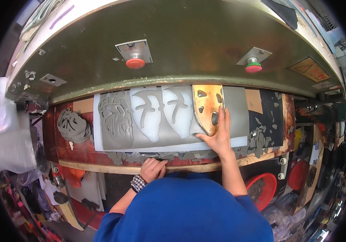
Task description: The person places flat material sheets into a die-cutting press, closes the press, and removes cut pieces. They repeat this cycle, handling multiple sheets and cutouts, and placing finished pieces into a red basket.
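Note:
A gold-coloured cutting die (pixel 208 107) with several holes lies on a dark grey foam sheet (pixel 235 117). My right hand (pixel 220 135) is at the die's lower right side, thumb and fingers spread and touching its edge. Left of the die, two curved shapes with pale openings (pixel 180 117) are cut through the sheet. Farther left is an area of grey cut pieces (pixel 115 119). My left hand (pixel 153 168) is curled closed at the wooden front edge (pixel 120 168), beside grey scraps; what it may hold is hidden.
A pale board (pixel 239 142) lies under the sheet. The green machine beam (pixel 189 44) spans the far side, with a red button (pixel 135 61) and a green-and-red button (pixel 253 66). Stacked grey pieces (pixel 74 126) lie left, loose scraps (pixel 260 141) right. A red basket (pixel 264 191) stands below.

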{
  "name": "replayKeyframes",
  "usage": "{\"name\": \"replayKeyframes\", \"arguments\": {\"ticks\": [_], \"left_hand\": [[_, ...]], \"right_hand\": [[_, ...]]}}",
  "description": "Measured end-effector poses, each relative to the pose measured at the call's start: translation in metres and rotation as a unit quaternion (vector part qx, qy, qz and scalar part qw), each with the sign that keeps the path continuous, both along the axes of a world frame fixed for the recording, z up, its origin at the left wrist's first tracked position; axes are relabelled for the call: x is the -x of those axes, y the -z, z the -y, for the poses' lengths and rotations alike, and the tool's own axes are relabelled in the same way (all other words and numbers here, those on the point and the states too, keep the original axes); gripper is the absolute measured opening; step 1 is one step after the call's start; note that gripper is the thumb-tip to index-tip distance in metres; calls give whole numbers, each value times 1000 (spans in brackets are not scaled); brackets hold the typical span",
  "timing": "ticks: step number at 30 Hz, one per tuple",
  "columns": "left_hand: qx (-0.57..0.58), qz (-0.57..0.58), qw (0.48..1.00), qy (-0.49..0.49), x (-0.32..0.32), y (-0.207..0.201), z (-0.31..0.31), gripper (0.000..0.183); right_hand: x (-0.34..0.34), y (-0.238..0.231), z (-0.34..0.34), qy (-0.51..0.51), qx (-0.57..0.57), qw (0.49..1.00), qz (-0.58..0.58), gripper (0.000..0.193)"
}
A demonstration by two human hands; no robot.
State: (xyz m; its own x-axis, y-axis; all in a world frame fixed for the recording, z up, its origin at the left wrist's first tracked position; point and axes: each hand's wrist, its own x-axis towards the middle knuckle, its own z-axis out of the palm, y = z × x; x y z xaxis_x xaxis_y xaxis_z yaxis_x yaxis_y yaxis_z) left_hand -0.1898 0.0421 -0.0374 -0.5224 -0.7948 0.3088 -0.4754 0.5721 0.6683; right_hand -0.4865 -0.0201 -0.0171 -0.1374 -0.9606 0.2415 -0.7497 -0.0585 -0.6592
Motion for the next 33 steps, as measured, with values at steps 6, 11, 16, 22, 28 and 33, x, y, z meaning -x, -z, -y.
{"name": "replayKeyframes", "arguments": {"ticks": [6,11,16,22,28,33], "left_hand": [[46,6,999,-25,13,3,65,21],[111,-15,993,-42,24,8,124,18],[77,99,988,-91,25,23,164,16],[139,42,988,-53,26,36,173,17],[161,85,982,-58,27,56,173,10],[95,59,989,-93,18,76,154,10]], "right_hand": [[40,-48,77,158,166,967,110,84],[56,-83,152,232,226,937,-134,85],[48,-69,163,268,238,930,-83,97],[37,-42,124,245,180,952,-39,101],[-11,35,31,17,-35,999,-33,49],[-10,56,16,-11,28,999,38,42]]}}
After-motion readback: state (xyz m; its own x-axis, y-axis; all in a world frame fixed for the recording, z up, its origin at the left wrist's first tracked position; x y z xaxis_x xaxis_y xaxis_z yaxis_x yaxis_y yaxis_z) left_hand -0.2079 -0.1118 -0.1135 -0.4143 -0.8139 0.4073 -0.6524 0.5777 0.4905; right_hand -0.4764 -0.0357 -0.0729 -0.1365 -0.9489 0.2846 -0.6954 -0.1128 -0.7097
